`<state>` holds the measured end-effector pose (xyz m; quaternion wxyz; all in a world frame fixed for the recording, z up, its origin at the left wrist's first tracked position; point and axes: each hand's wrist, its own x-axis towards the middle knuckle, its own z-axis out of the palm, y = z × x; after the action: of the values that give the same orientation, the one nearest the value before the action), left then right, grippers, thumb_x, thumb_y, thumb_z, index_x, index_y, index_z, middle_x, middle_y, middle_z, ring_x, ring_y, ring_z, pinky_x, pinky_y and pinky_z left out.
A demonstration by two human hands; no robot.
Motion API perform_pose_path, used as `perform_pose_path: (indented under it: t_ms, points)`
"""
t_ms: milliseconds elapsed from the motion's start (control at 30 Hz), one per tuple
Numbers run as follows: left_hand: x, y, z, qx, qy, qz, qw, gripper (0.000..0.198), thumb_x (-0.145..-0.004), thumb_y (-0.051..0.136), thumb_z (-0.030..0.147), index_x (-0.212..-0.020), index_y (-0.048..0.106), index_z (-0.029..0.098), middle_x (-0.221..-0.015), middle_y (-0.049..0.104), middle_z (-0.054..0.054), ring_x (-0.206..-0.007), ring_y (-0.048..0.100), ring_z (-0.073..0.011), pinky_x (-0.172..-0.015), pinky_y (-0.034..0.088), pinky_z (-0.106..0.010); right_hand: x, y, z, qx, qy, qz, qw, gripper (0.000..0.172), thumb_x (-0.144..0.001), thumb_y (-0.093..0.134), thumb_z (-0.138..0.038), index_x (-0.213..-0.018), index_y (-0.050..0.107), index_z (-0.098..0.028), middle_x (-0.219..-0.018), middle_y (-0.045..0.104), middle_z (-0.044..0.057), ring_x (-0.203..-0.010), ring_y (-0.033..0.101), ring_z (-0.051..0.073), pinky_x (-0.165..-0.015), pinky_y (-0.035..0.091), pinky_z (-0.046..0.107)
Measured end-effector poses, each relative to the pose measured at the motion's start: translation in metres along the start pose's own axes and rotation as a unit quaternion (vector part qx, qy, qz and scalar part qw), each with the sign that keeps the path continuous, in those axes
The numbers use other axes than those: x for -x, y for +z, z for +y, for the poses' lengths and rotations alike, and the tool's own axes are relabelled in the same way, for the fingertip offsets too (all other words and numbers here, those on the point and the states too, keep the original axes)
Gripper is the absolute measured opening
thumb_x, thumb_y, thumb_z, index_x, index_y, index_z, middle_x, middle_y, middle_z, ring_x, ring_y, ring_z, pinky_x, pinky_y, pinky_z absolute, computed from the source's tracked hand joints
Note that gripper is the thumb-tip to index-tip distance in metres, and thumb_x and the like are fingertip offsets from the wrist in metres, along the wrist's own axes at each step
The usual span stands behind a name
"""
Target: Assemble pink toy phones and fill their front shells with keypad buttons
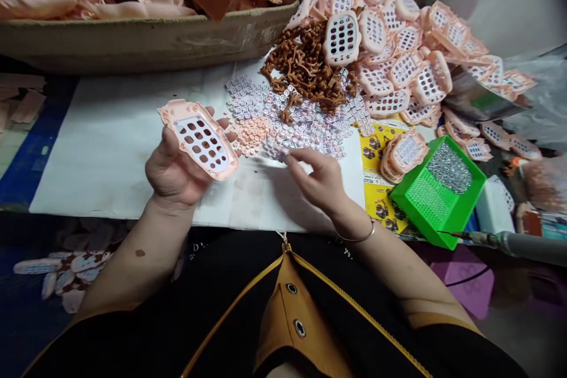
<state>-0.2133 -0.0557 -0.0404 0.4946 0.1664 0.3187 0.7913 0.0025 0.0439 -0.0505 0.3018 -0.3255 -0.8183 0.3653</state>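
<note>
My left hand (175, 174) grips a pink plastic casing (206, 142) with a white panel full of button holes, tilted above the white tabletop. The thumb lies along its near edge and the fingers are behind it. My right hand (316, 177) is closed in a pinch on a small pale key strip (281, 155), partly hidden by the fingertips. Just beyond it lie heaps of whitish printed keys (310, 133) and small peach-coloured buttons (252, 134). Brown figure-shaped plastic parts (305, 65) are piled behind them.
A cardboard box (177, 38) of pink parts stands at the back left. Many pink casings (398, 53) are heaped at the back right. A green tray (443, 189) of small metal screws sits to the right, with a grey-handled tool (527, 245) across its near corner.
</note>
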Motion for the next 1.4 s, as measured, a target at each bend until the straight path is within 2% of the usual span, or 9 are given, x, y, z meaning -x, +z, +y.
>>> perform_pose_path:
  t_ms: [133, 233, 367, 500, 600, 767, 1067, 1267, 1400]
  points:
    - [0.003, -0.009, -0.008, -0.009, -0.065, -0.032, 0.997, 0.052, -0.075, 0.078, 0.053, -0.118, 0.068, 0.025, -0.116, 0.075, -0.01, -0.129, 0.06, -0.0397, -0.099, 0.057, -0.055, -0.011, -0.001, -0.003, -0.351, 0.265, 0.068, 0.895, 0.029, -0.072, 0.081, -0.048, -0.077, 0.071, -0.021, -0.067, 0.07, -0.003, -0.06, 0.066, 0.012, -0.065, 0.056, 0.029]
    - [0.005, -0.011, -0.008, -0.008, -0.101, -0.048, 0.994, 0.069, -0.069, 0.084, 0.051, -0.128, 0.064, 0.021, -0.116, 0.074, -0.014, -0.126, 0.062, -0.0416, -0.099, 0.056, -0.057, -0.014, -0.001, -0.008, -0.436, 0.322, 0.065, 0.838, 0.035, -0.058, 0.09, -0.044, -0.073, 0.071, -0.019, -0.064, 0.069, -0.003, -0.058, 0.066, 0.01, -0.065, 0.059, 0.026]
    - [0.007, -0.007, -0.006, -0.013, -0.118, -0.063, 0.991, 0.076, -0.064, 0.088, 0.049, -0.131, 0.064, 0.022, -0.115, 0.076, -0.012, -0.104, 0.073, -0.0361, -0.092, 0.059, -0.051, -0.009, 0.001, -0.01, -0.455, 0.323, 0.047, 0.829, 0.035, -0.058, 0.091, -0.044, -0.074, 0.073, -0.019, -0.066, 0.071, -0.003, -0.059, 0.067, 0.011, -0.067, 0.061, 0.026]
    - [0.011, -0.003, -0.009, -0.007, -0.151, -0.071, 0.986, 0.069, -0.066, 0.087, 0.048, -0.127, 0.066, 0.022, -0.115, 0.076, -0.011, -0.103, 0.073, -0.0338, -0.091, 0.059, -0.048, 0.002, 0.003, -0.015, -0.337, 0.214, 0.08, 0.914, 0.022, -0.077, 0.078, -0.043, -0.082, 0.075, -0.022, -0.076, 0.077, 0.0, -0.068, 0.071, 0.014, -0.071, 0.061, 0.031]
    - [0.016, 0.001, -0.015, -0.002, -0.179, -0.092, 0.979, 0.059, -0.067, 0.087, 0.05, -0.112, 0.072, 0.016, -0.111, 0.077, -0.012, -0.114, 0.069, -0.0374, -0.101, 0.054, -0.051, 0.009, 0.004, -0.027, -0.095, -0.054, 0.088, 0.99, 0.013, -0.091, 0.065, -0.026, -0.098, 0.076, -0.023, -0.095, 0.081, 0.004, -0.084, 0.074, 0.017, -0.077, 0.06, 0.033]
    - [0.023, 0.008, -0.022, -0.023, -0.223, -0.139, 0.965, 0.071, -0.067, 0.085, 0.052, -0.121, 0.067, 0.009, -0.112, 0.075, -0.018, -0.126, 0.061, -0.0401, -0.111, 0.046, -0.052, 0.014, 0.005, -0.04, 0.189, -0.374, 0.043, 0.907, 0.026, -0.093, 0.061, -0.014, -0.118, 0.068, -0.014, -0.113, 0.078, 0.013, -0.103, 0.074, 0.021, -0.09, 0.059, 0.038]
    - [0.024, 0.008, -0.022, -0.022, -0.226, -0.176, 0.958, 0.071, -0.067, 0.087, 0.043, -0.126, 0.065, 0.012, -0.112, 0.076, -0.013, -0.103, 0.073, -0.0265, -0.085, 0.059, -0.029, 0.016, -0.003, -0.047, 0.269, -0.387, -0.03, 0.882, 0.025, -0.1, 0.054, -0.028, -0.113, 0.07, -0.014, -0.116, 0.077, 0.009, -0.109, 0.07, 0.02, -0.098, 0.055, 0.038]
    - [0.024, 0.012, -0.02, -0.029, -0.204, -0.153, 0.966, 0.08, -0.066, 0.082, 0.063, -0.129, 0.064, 0.017, -0.113, 0.076, -0.012, -0.127, 0.06, -0.0397, -0.103, 0.053, -0.047, 0.021, 0.002, -0.037, 0.236, -0.36, -0.067, 0.9, 0.051, -0.097, 0.05, -0.06, -0.127, 0.066, -0.022, -0.131, 0.071, 0.01, -0.126, 0.062, 0.024, -0.106, 0.048, 0.043]
    - [0.018, 0.009, -0.009, -0.019, -0.087, -0.074, 0.993, 0.067, -0.07, 0.078, 0.064, -0.124, 0.067, 0.026, -0.114, 0.076, -0.009, -0.132, 0.056, -0.0405, -0.106, 0.051, -0.056, -0.005, -0.004, -0.013, 0.215, -0.239, -0.046, 0.946, 0.041, -0.101, 0.048, -0.047, -0.128, 0.065, -0.022, -0.131, 0.069, 0.014, -0.121, 0.061, 0.028, -0.103, 0.045, 0.049]
